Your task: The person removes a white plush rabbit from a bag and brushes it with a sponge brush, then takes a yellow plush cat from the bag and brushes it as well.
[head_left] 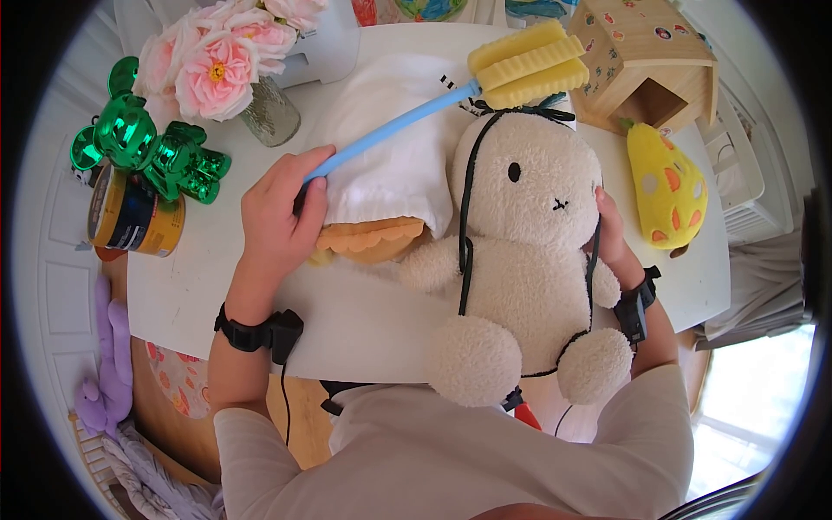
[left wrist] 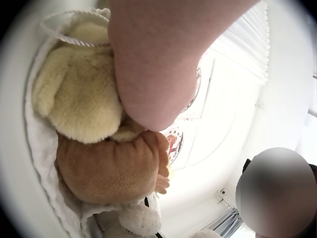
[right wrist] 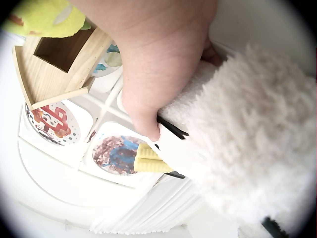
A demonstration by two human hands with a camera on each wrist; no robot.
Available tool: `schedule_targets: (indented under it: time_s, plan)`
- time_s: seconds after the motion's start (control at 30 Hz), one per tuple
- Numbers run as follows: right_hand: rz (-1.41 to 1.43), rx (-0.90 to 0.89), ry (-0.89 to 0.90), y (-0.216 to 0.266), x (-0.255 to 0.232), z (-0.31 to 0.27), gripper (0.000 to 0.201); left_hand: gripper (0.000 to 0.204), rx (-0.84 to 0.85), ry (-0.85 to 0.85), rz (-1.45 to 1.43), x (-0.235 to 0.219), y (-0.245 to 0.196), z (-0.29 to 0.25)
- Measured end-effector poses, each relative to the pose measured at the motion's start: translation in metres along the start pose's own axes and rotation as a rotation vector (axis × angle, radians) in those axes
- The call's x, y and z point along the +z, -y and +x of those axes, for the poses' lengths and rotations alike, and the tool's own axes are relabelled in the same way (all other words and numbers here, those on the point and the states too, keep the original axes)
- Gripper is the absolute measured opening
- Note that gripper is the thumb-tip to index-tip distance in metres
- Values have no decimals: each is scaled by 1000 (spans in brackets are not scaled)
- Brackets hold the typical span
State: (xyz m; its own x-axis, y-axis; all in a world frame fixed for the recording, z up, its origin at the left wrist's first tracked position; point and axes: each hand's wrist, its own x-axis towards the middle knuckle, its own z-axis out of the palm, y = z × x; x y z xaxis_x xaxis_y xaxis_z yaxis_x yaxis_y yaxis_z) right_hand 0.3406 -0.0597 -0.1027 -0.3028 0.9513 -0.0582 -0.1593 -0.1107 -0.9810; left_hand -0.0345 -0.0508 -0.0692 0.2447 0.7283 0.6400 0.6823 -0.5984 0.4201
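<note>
Now, white plush toy (head_left: 529, 260): in front of you, face turned up to your view, its round feet showing past the near edge of the white table (head_left: 191, 299).
Right hand (head_left: 609, 225): clamped on the side of the plush toy's head, thumb on the near side, the other fingers mostly hidden.
Left hand (head_left: 282, 204): to the left of the plush toy, fingers and thumb wrapped round the blue handle of the sponge brush (head_left: 394, 130).
Yellow sponge: just beyond the plush toy's head; you cannot tell whether it touches.
Brushing: if you mean to work over the fleece, it would pay to lower the sponge flat, use light strokes away from your bracing right hand, and steer round the face.
Black cord (head_left: 469, 182): runs down both sides of the plush toy; the sponge could snag there, so slip past it.
White cloth bag (head_left: 390, 130): just left of the plush toy, under the handle, an orange scalloped plush (head_left: 377, 238) poking out; it crowds low strokes.
Right of the plush toy: a spotted yellow plush (head_left: 667, 186), with the wooden house (head_left: 641, 65) farther back.
Far left of it: glass vase (head_left: 270, 113) and green figure (head_left: 165, 143); swing the handle clear of them.
</note>
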Motion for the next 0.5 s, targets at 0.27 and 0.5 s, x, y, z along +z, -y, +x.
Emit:
schedule_targets:
  time_s: [0.27, 0.5]
  plan:
    - [19, -4, -10, -2, 1, 0, 68, 27, -19, 33, -5, -1, 1, -2]
    - [-18, 35, 9, -5, -7, 0, 72, 27, 2, 2, 2, 0, 1, -1]
